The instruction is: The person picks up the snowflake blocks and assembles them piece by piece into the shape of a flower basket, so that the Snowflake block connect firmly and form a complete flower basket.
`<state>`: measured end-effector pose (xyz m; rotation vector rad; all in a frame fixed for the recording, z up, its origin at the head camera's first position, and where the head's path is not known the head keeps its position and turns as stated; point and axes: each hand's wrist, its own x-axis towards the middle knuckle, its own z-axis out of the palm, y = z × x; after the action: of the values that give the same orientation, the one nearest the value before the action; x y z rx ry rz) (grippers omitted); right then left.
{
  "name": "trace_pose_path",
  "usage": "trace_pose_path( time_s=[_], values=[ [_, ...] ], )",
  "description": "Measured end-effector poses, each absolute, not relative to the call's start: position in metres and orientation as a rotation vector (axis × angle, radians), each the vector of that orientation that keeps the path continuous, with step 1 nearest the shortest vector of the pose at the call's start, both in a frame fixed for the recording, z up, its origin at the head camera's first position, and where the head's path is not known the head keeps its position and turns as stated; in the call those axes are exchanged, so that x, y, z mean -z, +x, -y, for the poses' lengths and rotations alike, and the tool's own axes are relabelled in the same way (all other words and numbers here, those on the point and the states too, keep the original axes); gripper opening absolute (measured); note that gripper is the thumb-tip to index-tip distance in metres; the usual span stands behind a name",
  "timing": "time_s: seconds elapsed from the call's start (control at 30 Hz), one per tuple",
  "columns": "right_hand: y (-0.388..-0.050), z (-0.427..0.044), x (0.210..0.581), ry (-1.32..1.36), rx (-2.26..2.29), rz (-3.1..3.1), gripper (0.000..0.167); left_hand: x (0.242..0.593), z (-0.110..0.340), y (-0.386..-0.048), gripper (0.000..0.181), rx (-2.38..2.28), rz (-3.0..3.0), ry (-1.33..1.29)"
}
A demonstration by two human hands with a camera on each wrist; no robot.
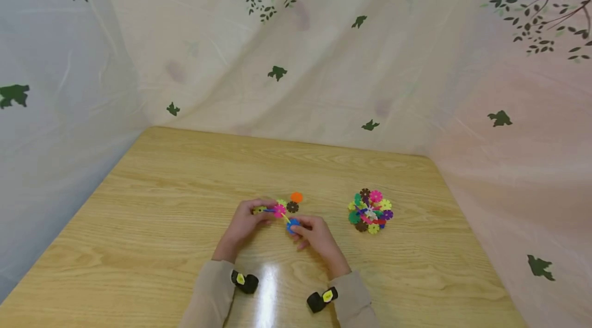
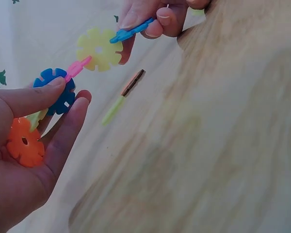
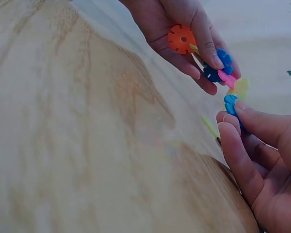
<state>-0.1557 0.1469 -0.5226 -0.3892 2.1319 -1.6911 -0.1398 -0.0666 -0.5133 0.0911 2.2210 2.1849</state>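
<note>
A chain of notched plastic discs runs between both hands. My left hand (image 2: 34,131) pinches a dark blue disc (image 2: 63,97) in it between thumb and fingers. An orange disc (image 2: 26,143) at the chain's end lies by the left palm, joined through a yellow-green piece. Past the dark blue disc come a pink disc (image 1: 279,210) and a yellow disc (image 2: 99,48). My right hand (image 1: 319,238) pinches a lighter blue disc (image 3: 231,104) at the other end, against the yellow disc's edge. Whether the two are fully slotted together I cannot tell.
Beyond the hands, loose discs lie on the wooden table (image 1: 139,246): an orange disc (image 1: 296,197), a brown disc (image 1: 292,207) and a partly covered yellow-green disc (image 1: 281,202). A ball-like cluster of many-coloured discs (image 1: 373,205) stands to the right. A printed cloth (image 1: 300,102) hangs behind.
</note>
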Motion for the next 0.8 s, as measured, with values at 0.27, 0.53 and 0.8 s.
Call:
trace_pose_path(
  time_s=[0.27, 0.53, 0.8],
  values=[
    [-0.157, -0.146, 0.524, -0.370, 1.738, -2.096, 0.029, 0.513, 0.062, -0.139, 0.025, -2.142, -2.301, 0.158],
    [-0.157, -0.147, 0.524, -0.321, 1.761, -2.119, 0.024, 0.511, 0.055, -0.139, 0.021, -1.986, -2.563, 0.226],
    [-0.157, -0.147, 0.525, -0.389, 1.841, -2.086, 0.034, 0.511, 0.059, -0.140, 0.038, -2.014, -2.577, 0.260]
  ],
)
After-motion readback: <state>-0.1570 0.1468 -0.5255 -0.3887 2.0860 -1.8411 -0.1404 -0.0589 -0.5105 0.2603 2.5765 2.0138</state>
